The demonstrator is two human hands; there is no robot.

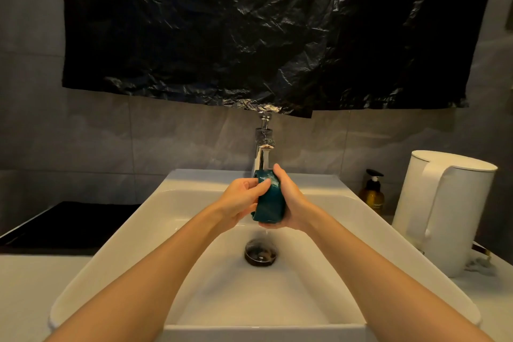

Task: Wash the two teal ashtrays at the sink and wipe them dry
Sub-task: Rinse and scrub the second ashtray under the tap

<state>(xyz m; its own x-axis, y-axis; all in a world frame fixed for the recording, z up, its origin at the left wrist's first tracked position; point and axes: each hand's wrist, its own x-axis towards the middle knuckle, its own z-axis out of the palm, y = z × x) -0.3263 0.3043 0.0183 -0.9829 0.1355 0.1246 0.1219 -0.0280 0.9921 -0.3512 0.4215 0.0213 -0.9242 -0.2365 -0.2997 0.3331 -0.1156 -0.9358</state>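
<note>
A teal ashtray [270,204] is held on edge over the white sink [144,219], right under the chrome faucet [263,147]. Water runs from the faucet onto it and drips off its lower edge toward the drain [261,253]. My right hand [288,203] grips it from the right and below. My left hand [241,200] holds its left side, thumb pressed on the upper face. A second ashtray is not in view.
A white electric kettle [444,211] stands on the counter at the right, with an amber pump bottle [372,191] behind it. A black surface [63,225] lies left of the sink. Black plastic sheeting [263,30] hangs on the wall above the faucet.
</note>
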